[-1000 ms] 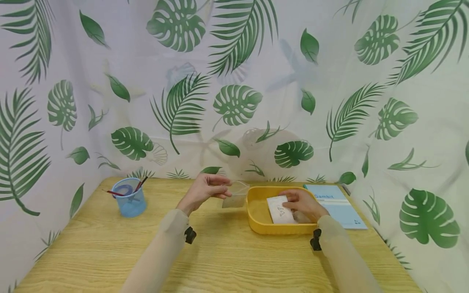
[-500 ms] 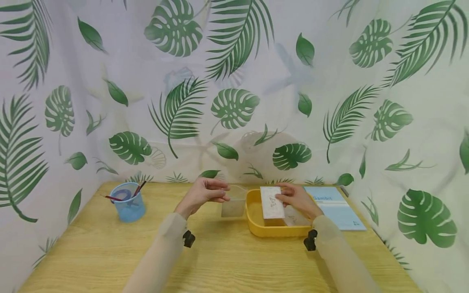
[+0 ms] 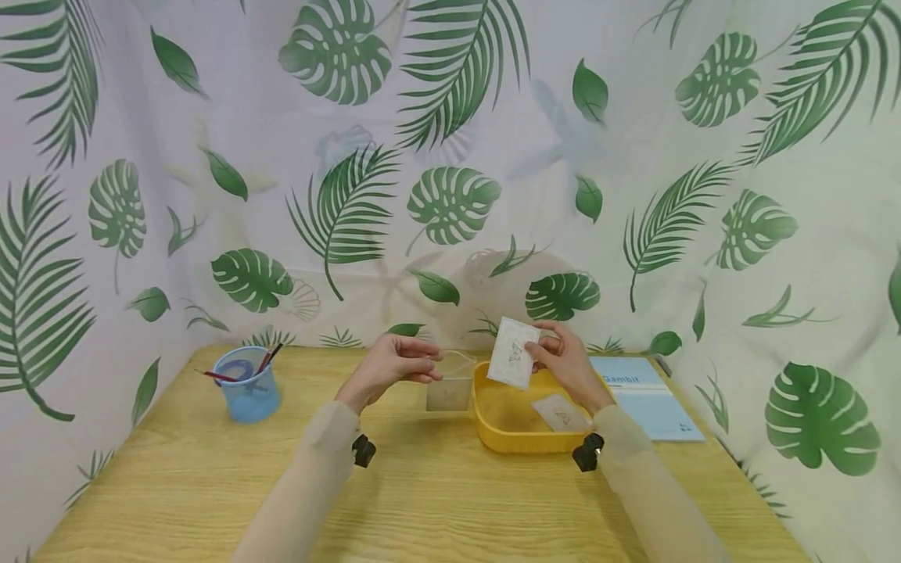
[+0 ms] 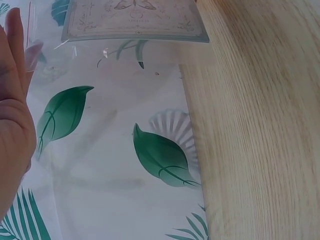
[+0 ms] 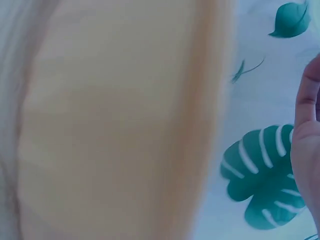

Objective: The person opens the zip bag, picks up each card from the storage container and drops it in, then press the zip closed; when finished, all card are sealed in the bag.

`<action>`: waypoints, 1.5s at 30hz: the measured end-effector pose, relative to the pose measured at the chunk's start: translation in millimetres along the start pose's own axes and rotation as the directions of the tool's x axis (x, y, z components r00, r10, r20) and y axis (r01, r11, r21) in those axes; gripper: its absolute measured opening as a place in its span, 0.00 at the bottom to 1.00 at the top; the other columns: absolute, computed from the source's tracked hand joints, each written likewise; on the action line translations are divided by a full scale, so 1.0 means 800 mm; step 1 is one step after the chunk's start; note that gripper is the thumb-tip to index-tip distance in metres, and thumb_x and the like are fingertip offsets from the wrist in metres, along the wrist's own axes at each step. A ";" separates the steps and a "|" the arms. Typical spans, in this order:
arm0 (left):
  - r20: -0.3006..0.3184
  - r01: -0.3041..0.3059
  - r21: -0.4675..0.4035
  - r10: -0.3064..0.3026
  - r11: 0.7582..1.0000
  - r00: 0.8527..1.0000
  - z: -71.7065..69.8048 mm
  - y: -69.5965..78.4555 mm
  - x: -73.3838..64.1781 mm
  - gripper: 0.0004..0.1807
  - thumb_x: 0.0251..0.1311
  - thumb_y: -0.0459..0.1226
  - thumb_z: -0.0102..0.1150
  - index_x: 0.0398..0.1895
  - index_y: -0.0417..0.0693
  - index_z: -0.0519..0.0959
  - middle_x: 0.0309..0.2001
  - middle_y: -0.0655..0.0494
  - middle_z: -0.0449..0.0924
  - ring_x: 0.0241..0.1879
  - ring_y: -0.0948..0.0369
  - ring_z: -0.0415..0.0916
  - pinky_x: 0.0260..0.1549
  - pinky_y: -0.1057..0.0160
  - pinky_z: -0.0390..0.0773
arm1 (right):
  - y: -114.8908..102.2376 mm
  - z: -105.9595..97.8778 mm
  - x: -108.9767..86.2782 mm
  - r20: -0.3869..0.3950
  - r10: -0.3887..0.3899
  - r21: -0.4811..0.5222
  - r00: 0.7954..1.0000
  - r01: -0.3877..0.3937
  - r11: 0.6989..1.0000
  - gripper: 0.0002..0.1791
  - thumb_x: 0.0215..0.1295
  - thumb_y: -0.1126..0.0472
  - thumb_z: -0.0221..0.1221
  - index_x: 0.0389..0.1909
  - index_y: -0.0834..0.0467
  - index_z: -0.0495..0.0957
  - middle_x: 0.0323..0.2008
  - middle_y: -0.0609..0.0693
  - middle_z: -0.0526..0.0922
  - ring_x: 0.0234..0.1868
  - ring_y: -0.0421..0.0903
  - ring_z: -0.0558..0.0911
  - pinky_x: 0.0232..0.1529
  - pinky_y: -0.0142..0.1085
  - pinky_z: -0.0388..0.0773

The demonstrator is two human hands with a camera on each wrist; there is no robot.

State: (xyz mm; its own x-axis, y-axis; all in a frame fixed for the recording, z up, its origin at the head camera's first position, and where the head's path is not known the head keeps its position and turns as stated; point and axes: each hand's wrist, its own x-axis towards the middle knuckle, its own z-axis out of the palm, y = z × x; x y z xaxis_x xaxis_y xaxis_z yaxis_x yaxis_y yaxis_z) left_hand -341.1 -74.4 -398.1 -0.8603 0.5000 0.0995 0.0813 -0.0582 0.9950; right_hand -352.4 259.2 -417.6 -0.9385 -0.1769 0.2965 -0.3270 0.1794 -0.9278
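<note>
My left hand (image 3: 390, 369) pinches the top of a clear zip bag (image 3: 456, 361), which hangs over the wooden table just left of the yellow bin (image 3: 524, 443). Inside the bag, low down, is a card (image 4: 135, 21) printed with a butterfly and a decorated border. My right hand (image 3: 572, 363) holds another pale butterfly card (image 3: 512, 356) above the bin, tilted, thumb on its printed face. A further such card (image 3: 561, 413) lies in the bin at its right side. In the right wrist view only part of that hand shows at the edge, and the card is out of sight.
Behind and right of the bin lies a light blue notebook (image 3: 647, 399) marked "Gambit". At the left back stands a blue mesh cup (image 3: 252, 399) with pencils and a roll of tape. A leaf-print curtain (image 3: 450, 117) closes off the back and sides.
The right hand has lifted its card up out of the bin and moved it leftward toward the bag, uncovering the card below. The left hand has stayed nearly still with the bag.
</note>
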 end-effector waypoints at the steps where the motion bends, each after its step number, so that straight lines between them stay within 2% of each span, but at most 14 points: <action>1: -0.002 0.004 -0.004 -0.004 1.000 1.000 0.001 0.000 0.000 0.20 0.62 0.24 0.60 0.57 0.27 0.76 0.55 0.31 0.78 0.34 0.59 0.87 0.35 0.65 0.87 | -0.003 0.002 0.001 -0.015 -0.017 0.004 1.000 0.017 1.000 0.25 0.69 0.61 0.59 0.64 0.63 0.65 0.30 0.42 0.84 0.28 0.41 0.80 0.32 0.39 0.86; 8: -0.006 0.015 -0.017 -0.015 1.000 1.000 0.006 0.005 0.000 0.20 0.61 0.23 0.59 0.58 0.26 0.75 0.55 0.30 0.77 0.33 0.59 0.87 0.34 0.67 0.87 | -0.029 0.016 0.004 -0.051 -0.082 0.021 0.995 0.083 0.996 0.21 0.69 0.60 0.59 0.60 0.58 0.67 0.30 0.43 0.85 0.29 0.43 0.83 0.33 0.41 0.87; 17: 0.009 0.024 -0.017 -0.024 1.000 1.000 0.005 0.004 0.000 0.20 0.62 0.24 0.59 0.58 0.27 0.75 0.56 0.30 0.77 0.33 0.59 0.87 0.34 0.66 0.87 | -0.053 0.042 0.010 -0.043 -0.176 0.121 0.983 0.180 0.976 0.19 0.68 0.66 0.59 0.56 0.60 0.65 0.33 0.43 0.87 0.33 0.42 0.85 0.32 0.38 0.88; 23: 0.012 0.022 -0.018 -0.022 1.000 1.000 0.005 0.003 -0.001 0.20 0.62 0.24 0.59 0.58 0.27 0.75 0.56 0.30 0.77 0.34 0.59 0.87 0.34 0.66 0.87 | -0.062 0.058 0.013 -0.033 -0.187 0.140 0.982 0.190 0.972 0.18 0.69 0.66 0.58 0.54 0.61 0.63 0.32 0.44 0.86 0.31 0.43 0.84 0.34 0.41 0.88; 30: 0.017 0.041 -0.025 -0.040 0.999 0.999 0.004 0.002 -0.001 0.20 0.61 0.23 0.60 0.58 0.28 0.76 0.54 0.32 0.79 0.34 0.57 0.87 0.35 0.65 0.88 | -0.068 0.070 0.014 -0.046 -0.187 0.136 0.981 0.192 0.972 0.18 0.69 0.67 0.58 0.54 0.62 0.62 0.32 0.44 0.85 0.30 0.44 0.85 0.39 0.54 0.86; 34: 0.034 0.054 -0.024 -0.053 0.998 0.998 0.004 0.001 -0.001 0.21 0.61 0.23 0.60 0.58 0.28 0.75 0.54 0.32 0.79 0.34 0.57 0.87 0.36 0.64 0.88 | -0.068 0.077 0.014 -0.039 -0.190 0.149 0.981 0.194 0.970 0.18 0.69 0.68 0.57 0.54 0.63 0.61 0.34 0.44 0.85 0.31 0.44 0.85 0.39 0.51 0.87; 36: 0.038 0.051 -0.024 -0.050 0.998 0.998 0.004 0.000 -0.001 0.21 0.61 0.23 0.59 0.58 0.28 0.75 0.55 0.31 0.78 0.34 0.57 0.87 0.36 0.64 0.88 | -0.069 0.080 0.014 -0.037 -0.186 0.142 0.982 0.189 0.972 0.18 0.69 0.68 0.57 0.54 0.64 0.62 0.34 0.47 0.85 0.31 0.44 0.85 0.38 0.49 0.88; 39: 0.040 0.039 -0.025 -0.038 0.999 0.998 0.004 0.001 0.000 0.20 0.61 0.22 0.59 0.58 0.27 0.75 0.55 0.30 0.78 0.34 0.58 0.87 0.36 0.64 0.88 | -0.071 0.083 0.015 -0.028 -0.186 0.093 0.982 0.187 0.978 0.18 0.68 0.68 0.58 0.54 0.63 0.63 0.34 0.55 0.83 0.28 0.46 0.85 0.37 0.47 0.88; 41: 0.033 0.031 -0.030 -0.030 0.999 0.999 0.004 0.001 0.000 0.20 0.61 0.22 0.58 0.58 0.26 0.75 0.54 0.30 0.78 0.33 0.58 0.87 0.35 0.64 0.88 | -0.072 0.085 0.016 -0.012 -0.195 0.035 0.981 0.195 0.980 0.18 0.69 0.67 0.58 0.54 0.63 0.63 0.34 0.62 0.83 0.26 0.47 0.85 0.38 0.49 0.88; 45: 0.013 0.039 -0.042 -0.038 0.998 0.999 0.006 0.000 -0.001 0.22 0.62 0.22 0.57 0.60 0.25 0.72 0.51 0.30 0.80 0.33 0.58 0.87 0.36 0.63 0.88 | -0.070 0.087 0.016 0.027 -0.215 -0.114 0.976 0.217 0.970 0.19 0.68 0.67 0.58 0.55 0.63 0.63 0.33 0.69 0.82 0.26 0.45 0.84 0.36 0.40 0.88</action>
State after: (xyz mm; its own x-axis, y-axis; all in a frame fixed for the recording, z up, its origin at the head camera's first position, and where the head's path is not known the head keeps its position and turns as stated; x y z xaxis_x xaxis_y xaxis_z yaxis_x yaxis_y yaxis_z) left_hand -338.1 -70.6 -398.3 -0.8559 0.5135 0.0615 0.0265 -0.0753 0.9968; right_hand -338.1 179.7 -377.4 -0.8430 -0.2371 0.4829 -0.5330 0.2461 -0.8096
